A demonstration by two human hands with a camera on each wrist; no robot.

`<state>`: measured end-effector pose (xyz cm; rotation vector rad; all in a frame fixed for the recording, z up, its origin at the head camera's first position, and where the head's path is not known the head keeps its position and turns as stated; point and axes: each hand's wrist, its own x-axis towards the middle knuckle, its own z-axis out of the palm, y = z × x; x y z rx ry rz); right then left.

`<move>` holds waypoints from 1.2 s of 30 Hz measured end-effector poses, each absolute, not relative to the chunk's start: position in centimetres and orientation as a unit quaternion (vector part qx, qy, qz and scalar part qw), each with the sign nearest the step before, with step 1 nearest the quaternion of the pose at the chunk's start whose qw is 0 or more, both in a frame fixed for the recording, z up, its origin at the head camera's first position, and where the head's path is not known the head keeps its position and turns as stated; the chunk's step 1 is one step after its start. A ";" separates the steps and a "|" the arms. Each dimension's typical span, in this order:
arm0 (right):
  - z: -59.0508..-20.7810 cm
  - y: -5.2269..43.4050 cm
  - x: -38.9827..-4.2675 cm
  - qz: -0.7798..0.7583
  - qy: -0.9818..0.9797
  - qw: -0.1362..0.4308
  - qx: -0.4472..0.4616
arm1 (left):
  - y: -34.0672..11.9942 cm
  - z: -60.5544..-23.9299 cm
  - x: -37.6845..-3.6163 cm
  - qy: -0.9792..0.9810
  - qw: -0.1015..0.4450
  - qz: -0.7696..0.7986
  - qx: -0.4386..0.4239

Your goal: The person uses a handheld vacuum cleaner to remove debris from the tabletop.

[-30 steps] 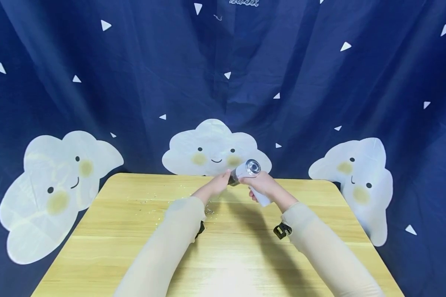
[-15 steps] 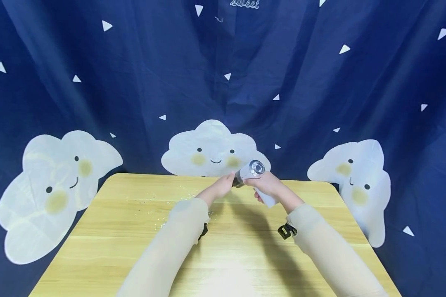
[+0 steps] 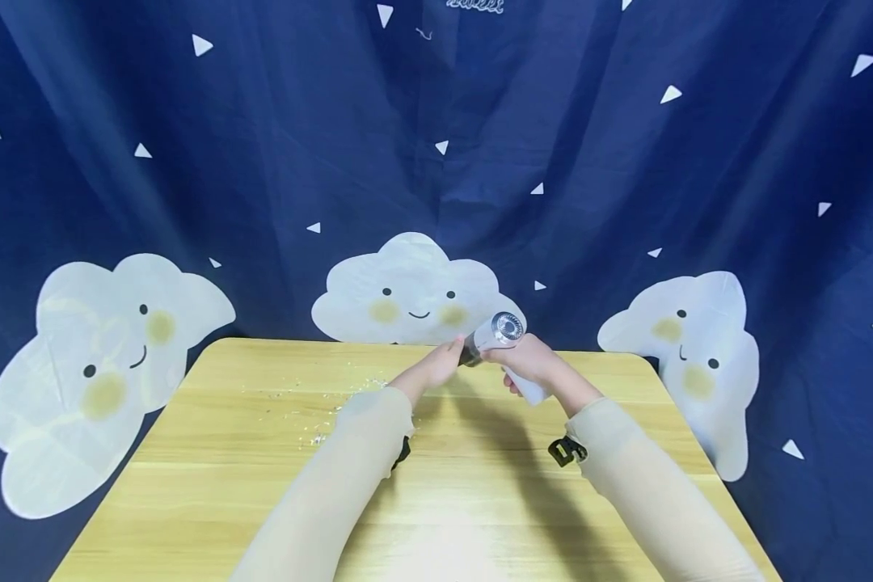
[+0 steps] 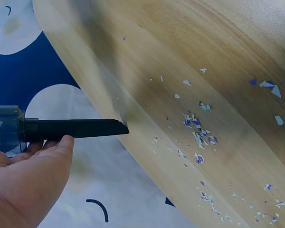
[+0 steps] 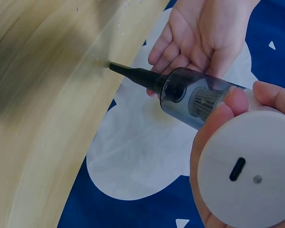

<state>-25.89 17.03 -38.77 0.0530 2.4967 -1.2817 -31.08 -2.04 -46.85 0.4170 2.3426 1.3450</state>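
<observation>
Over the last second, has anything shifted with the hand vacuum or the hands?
The handheld vacuum, gripped by the right hand, drifted slightly rightward along the table's far edge, and the left hand followed beside its black nozzle. No grip changed: the right hand still holds the body, and the left stays open by the nozzle. The paper scraps on the table lie as before.

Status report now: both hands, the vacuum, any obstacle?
Right hand grips handheld vacuum. Left hand open beside black nozzle. Paper scraps on table; nothing blocking.
</observation>
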 end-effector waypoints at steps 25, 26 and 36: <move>-37.5 19.3 -24.9 -0.436 0.876 0.207 0.018 | -0.1 -46.2 -29.1 0.850 0.202 0.464 0.147; -37.5 19.3 -24.9 -0.437 0.875 0.207 0.017 | 0.0 -46.2 -29.1 0.853 0.199 0.461 0.146; -38.0 19.8 -24.4 -0.456 0.865 0.208 0.023 | 0.3 -46.2 -28.7 0.859 0.206 0.446 0.145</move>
